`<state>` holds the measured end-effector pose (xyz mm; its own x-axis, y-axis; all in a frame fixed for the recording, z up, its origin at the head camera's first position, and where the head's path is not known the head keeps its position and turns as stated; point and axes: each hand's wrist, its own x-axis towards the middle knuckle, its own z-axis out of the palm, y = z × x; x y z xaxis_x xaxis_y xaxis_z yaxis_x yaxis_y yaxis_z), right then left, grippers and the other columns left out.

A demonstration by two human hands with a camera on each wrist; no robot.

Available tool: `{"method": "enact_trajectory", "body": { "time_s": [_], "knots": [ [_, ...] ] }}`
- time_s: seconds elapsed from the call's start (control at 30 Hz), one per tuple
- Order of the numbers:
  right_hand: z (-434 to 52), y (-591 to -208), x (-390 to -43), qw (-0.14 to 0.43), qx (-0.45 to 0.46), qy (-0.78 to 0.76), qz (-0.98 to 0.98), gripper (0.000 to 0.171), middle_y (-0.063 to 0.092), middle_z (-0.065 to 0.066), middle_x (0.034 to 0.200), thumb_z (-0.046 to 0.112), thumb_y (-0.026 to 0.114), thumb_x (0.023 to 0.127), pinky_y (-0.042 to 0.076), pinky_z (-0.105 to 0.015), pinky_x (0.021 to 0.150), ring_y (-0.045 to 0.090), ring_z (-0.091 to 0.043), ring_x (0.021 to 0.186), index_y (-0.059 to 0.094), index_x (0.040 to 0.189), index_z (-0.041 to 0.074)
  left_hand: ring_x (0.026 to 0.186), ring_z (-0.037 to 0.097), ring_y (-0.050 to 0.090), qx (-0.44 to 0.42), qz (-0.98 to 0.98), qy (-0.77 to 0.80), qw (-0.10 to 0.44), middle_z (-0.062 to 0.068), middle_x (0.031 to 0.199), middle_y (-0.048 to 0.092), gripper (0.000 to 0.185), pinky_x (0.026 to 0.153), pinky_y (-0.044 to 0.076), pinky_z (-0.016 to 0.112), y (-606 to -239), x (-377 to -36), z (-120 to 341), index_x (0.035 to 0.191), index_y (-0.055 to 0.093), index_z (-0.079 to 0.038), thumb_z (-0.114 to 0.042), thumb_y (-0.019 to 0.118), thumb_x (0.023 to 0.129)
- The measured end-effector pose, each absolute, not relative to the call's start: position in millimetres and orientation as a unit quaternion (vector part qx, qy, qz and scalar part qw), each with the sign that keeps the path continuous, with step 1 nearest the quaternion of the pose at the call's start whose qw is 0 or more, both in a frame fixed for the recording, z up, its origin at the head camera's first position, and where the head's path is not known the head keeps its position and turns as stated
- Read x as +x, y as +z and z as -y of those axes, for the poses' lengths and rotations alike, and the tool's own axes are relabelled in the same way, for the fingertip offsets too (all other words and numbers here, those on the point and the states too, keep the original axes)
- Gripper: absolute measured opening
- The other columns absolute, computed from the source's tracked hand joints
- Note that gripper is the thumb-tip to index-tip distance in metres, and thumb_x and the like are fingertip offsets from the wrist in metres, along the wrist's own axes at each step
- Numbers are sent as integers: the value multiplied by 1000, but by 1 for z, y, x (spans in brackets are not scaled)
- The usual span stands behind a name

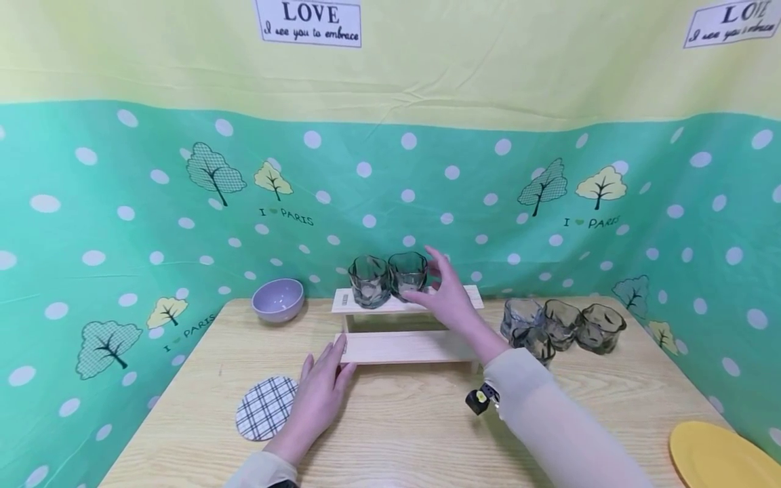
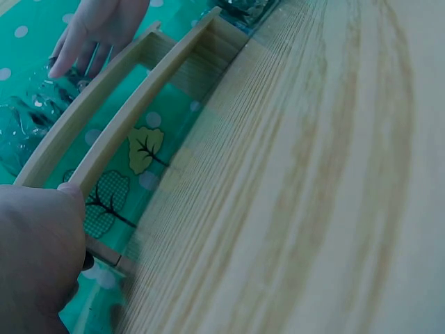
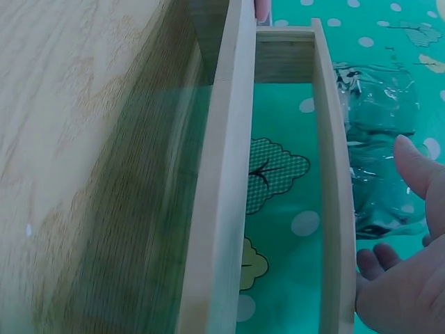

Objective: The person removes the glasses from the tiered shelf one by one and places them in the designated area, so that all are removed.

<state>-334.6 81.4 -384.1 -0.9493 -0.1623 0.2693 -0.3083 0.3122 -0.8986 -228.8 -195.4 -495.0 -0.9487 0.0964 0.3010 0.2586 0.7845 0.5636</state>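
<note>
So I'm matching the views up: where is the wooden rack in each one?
Head: rack mid-table, between both hands.
Left wrist: rack runs diagonally, upper left.
Right wrist: rack runs top to bottom, centre.
Shared landmark: the glasses on its upper shelf.

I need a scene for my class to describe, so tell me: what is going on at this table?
A person is working at a wooden table with a two-step wooden rack. The left hand rests against the left end of the lower step. The right hand is open beside the right one of two glass cups on the upper step; whether it touches the cup is unclear. More glass cups stand to the right. A purple bowl, a checked coaster and a yellow plate lie around.
</note>
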Motion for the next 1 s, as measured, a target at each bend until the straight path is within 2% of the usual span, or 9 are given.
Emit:
{"method": "enact_trajectory", "body": {
  "time_s": [0.37,0.63,1.0],
  "knots": [
    [-74,-390,-344,62,136,547,824,112,38,-16,171,23,95,91,43,-57,125,43,-39,154,24,177,31,155,44,46,-105,933,-310,151,21,164,53,63,131,16,71,-497,-227,195,169,42,-4,-29,62,115],
    [-70,-392,-344,75,141,511,845,109,27,-8,181,28,95,92,35,-62,128,30,-37,164,25,176,33,156,43,44,-100,934,-311,143,20,166,50,65,133,13,69,-496,-229,197,171,39,-5,-28,62,115],
    [-69,-393,-342,79,134,509,847,106,29,-10,180,28,93,94,39,-62,126,34,-39,161,26,176,33,154,46,46,-105,932,-311,153,22,163,53,63,131,16,71,-495,-228,195,169,42,-4,-27,63,115]
  ]
}}
